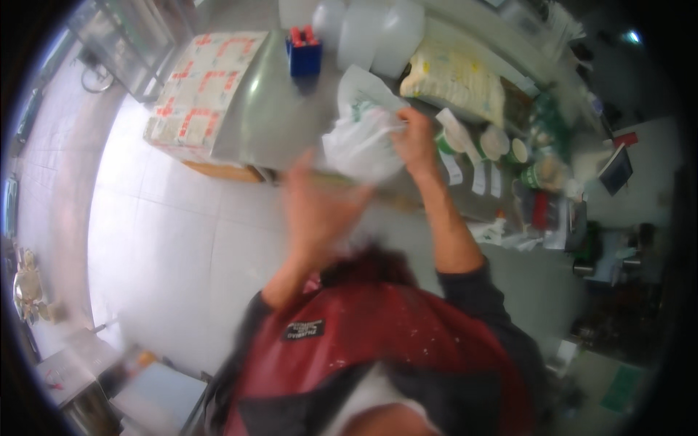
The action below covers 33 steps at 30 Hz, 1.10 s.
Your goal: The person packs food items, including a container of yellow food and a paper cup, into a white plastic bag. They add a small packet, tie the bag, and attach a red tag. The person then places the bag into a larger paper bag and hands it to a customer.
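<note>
A white plastic bag (366, 144) with green print stands puffed out at the front of a metal counter (267, 109). My right hand (417, 140) pinches the bag's upper right side between thumb and fingers. What the bag contains is hidden by its folds. Below and left of it, my left hand (322, 210) is blurred, with thumb and fingers spread and nothing in it. Green-and-white paper cups (450, 141) stand to the right of my right hand, with white paper slips (479, 179) hanging at the counter's front.
A box (202, 90) under patterned paper covers the counter's left end. Behind the bag are a blue holder (304, 57) with red items, translucent plastic containers (376, 32) and a yellowish wrapped pack (455, 82). At right stands a tablet-like screen (615, 170).
</note>
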Each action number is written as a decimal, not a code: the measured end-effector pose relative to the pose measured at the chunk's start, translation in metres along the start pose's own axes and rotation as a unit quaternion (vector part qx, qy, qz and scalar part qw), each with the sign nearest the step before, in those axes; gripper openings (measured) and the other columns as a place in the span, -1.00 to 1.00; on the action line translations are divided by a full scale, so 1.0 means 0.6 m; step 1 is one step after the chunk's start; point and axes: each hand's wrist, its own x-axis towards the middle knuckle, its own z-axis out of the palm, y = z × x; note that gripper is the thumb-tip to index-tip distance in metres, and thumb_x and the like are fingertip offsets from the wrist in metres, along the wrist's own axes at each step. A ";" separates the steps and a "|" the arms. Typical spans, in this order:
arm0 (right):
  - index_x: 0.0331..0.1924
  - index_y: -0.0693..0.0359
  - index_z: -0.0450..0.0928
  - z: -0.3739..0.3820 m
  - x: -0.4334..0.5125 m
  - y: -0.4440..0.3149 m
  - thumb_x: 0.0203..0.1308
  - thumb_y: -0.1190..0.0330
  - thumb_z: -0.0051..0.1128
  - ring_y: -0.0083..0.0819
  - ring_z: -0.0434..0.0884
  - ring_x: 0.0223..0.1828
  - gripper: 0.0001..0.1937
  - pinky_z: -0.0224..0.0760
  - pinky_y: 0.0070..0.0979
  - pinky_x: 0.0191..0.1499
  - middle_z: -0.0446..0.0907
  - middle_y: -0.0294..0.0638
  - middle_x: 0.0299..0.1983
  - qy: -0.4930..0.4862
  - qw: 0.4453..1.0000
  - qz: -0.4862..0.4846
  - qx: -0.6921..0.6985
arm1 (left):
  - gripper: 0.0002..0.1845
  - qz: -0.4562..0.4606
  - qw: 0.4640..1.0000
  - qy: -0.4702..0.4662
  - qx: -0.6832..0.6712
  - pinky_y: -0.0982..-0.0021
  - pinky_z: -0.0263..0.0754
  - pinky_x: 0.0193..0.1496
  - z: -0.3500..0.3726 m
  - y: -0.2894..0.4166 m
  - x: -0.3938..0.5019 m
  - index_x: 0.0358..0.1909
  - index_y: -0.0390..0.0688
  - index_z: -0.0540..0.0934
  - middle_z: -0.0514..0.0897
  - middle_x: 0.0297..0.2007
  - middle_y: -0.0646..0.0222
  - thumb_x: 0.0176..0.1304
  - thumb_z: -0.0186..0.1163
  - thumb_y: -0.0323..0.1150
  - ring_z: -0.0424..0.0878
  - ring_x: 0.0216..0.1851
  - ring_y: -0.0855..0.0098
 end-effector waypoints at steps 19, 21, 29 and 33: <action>-0.08 0.38 0.53 0.017 -0.027 0.302 0.17 0.33 0.21 -0.24 0.69 -0.18 -0.68 0.60 -0.41 -0.14 0.65 -0.03 -0.28 -0.246 0.831 0.387 0.315 | -0.51 -0.083 0.903 -0.380 0.181 0.22 0.50 -0.06 -0.074 0.015 0.147 0.14 -0.40 0.46 0.68 -0.29 -0.18 0.17 0.19 -0.40 0.67 -0.22 0.04; -0.12 0.37 0.53 0.066 -0.011 0.315 0.24 0.29 0.19 -0.28 0.70 -0.34 -0.71 0.60 -0.44 -0.31 0.64 -0.03 -0.35 -0.108 0.744 0.508 0.421 | -0.68 -0.093 0.945 -0.286 0.130 0.13 0.49 -0.18 -0.063 0.025 0.155 -0.06 -0.43 0.54 0.67 -0.33 -0.04 0.22 0.17 -0.41 0.63 -0.28 0.03; 0.23 0.46 0.32 -0.111 0.066 0.454 0.03 0.26 0.42 -0.04 0.64 -0.10 -0.27 0.52 -0.29 -0.01 0.62 0.12 -0.08 0.007 0.986 0.119 -0.121 | -0.45 -0.401 0.902 -0.129 -0.095 0.40 0.56 -0.32 -0.045 0.164 0.260 0.07 -0.41 0.48 0.65 -0.29 0.12 0.01 0.34 -0.40 0.61 -0.43 0.32; 0.05 0.34 0.40 -0.171 0.071 0.526 -0.10 0.21 0.49 0.04 0.56 0.04 -0.35 0.40 -0.10 0.07 0.58 0.15 -0.06 -0.132 0.964 0.065 -0.222 | -0.45 -0.422 0.892 -0.112 -0.116 0.35 0.55 -0.23 -0.030 0.123 0.273 0.08 -0.42 0.48 0.64 -0.24 0.14 -0.02 0.27 -0.47 0.61 -0.30 0.33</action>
